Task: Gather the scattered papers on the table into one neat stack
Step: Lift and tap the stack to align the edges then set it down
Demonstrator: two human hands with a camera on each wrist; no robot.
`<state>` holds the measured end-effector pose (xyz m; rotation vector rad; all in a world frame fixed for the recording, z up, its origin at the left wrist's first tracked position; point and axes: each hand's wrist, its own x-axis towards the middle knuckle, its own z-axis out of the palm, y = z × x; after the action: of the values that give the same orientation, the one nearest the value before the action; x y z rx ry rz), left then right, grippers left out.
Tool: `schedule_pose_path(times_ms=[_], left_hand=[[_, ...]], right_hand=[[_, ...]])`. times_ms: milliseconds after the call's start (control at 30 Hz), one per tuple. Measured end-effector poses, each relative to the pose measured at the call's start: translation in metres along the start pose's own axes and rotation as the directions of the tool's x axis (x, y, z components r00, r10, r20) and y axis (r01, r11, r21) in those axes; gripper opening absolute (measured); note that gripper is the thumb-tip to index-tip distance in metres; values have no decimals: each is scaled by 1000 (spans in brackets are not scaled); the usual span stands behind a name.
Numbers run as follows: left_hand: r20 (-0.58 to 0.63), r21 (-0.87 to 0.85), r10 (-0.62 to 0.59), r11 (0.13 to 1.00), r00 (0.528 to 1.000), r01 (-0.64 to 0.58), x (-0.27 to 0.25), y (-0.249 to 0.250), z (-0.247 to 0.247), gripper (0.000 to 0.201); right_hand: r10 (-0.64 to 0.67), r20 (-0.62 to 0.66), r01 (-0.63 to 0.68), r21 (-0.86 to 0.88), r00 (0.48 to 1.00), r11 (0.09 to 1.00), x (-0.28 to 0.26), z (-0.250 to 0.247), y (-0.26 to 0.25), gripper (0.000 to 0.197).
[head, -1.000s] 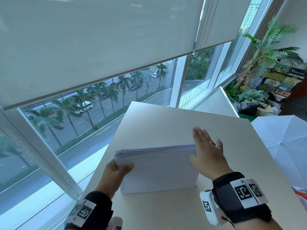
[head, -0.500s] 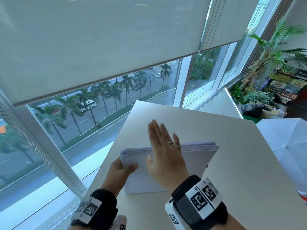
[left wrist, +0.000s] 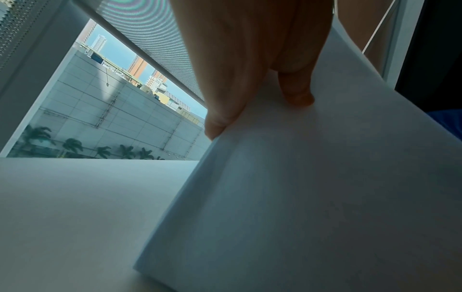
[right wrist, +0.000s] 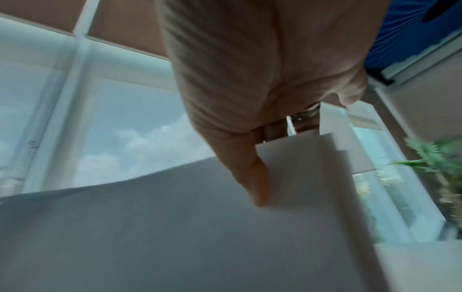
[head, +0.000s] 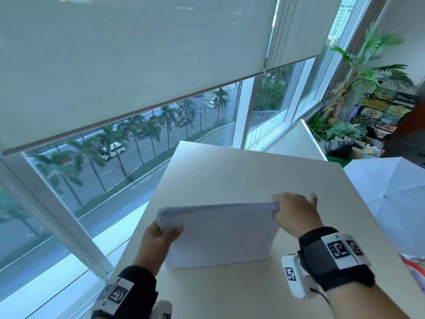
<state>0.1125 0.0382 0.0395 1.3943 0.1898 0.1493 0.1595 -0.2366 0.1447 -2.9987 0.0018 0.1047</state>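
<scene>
**White paper stack stood on edge between two hands**

White sheets form one stack of paper (head: 220, 236) that stands upright on its long bottom edge on the pale table (head: 230, 176), near the table's front half. The broad face of the stack is turned toward the person, and the top edges of the sheets fan slightly at the upper left corner.

The left hand (head: 158, 242) grips the left side of the stack, its thumb lying across the near face and its fingers hidden behind the paper. In the left wrist view the thumb (left wrist: 297, 92) presses on the sheet while the rest of the hand (left wrist: 237, 59) wraps the edge.

The right hand (head: 294, 212) pinches the upper right corner of the stack, with the thumb on the near face and the fingers curled over the top to the far side. The right wrist view, which is blurred, shows the thumb (right wrist: 252, 177) flat on the paper (right wrist: 175, 227) and a ring (right wrist: 306, 113) on one finger behind the corner.

Both wrists carry black bands with white marker tags. Beyond the table's left edge a large window (head: 138, 146) with a lowered blind (head: 138, 54) looks down on a road lined with palms. A white umbrella (head: 391, 203) lies open to the right of the table, and potted plants (head: 358, 72) stand in the far right corner.
</scene>
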Motion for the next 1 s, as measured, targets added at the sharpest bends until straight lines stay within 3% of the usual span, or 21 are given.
schedule_pose_path(times_ms=[67,133,267,333,367,433,467,500,533,600,667,733,833,1000], left_hand=[[-17,-17,12,1000,1000,-12,0,2,0,24],[-29,-30,18,999,999,-19,2,6,1,19],[-22,-84,28,996,999,-29,5,17,4,20],[-8,-126,24,992,1000,-24,8,21,5,20],[0,-166,19,986,1000,-18,9,23,5,19],[9,-269,35,963,999,-31,12,27,6,16],[9,-321,36,947,999,-31,13,31,9,26],[10,-360,35,932,999,-29,16,31,10,26],[2,-389,30,921,1000,-26,17,35,13,16],[1,-439,4,898,1000,-3,19,38,18,32],[12,-483,-14,875,1000,18,19,41,24,40],[31,-528,-28,848,999,40,16,43,29,46],[68,-575,-69,813,995,95,12,43,32,48],[55,-642,-193,745,980,182,10,38,31,30]], right_hand=[[22,1,-22,210,1000,977,3,0,21,19],[34,-16,-21,497,999,867,4,6,37,26],[132,-68,-2,881,989,473,6,23,49,27],[273,-73,-27,937,959,348,8,36,51,20],[327,-34,-71,950,945,303,7,41,52,30],[368,68,-159,961,927,224,3,57,51,82],[350,94,-170,967,932,191,-1,65,48,103],[318,105,-161,974,942,158,-3,72,45,110],[275,117,-152,982,954,111,-4,77,39,103],[165,179,-176,984,970,-34,-7,79,26,89],[47,216,-196,943,975,-268,-4,78,16,93],[-48,164,-169,892,985,-419,-2,69,8,98],[-124,69,-117,889,990,-442,2,48,0,93],[-142,4,-58,923,990,-381,6,32,-3,86]])
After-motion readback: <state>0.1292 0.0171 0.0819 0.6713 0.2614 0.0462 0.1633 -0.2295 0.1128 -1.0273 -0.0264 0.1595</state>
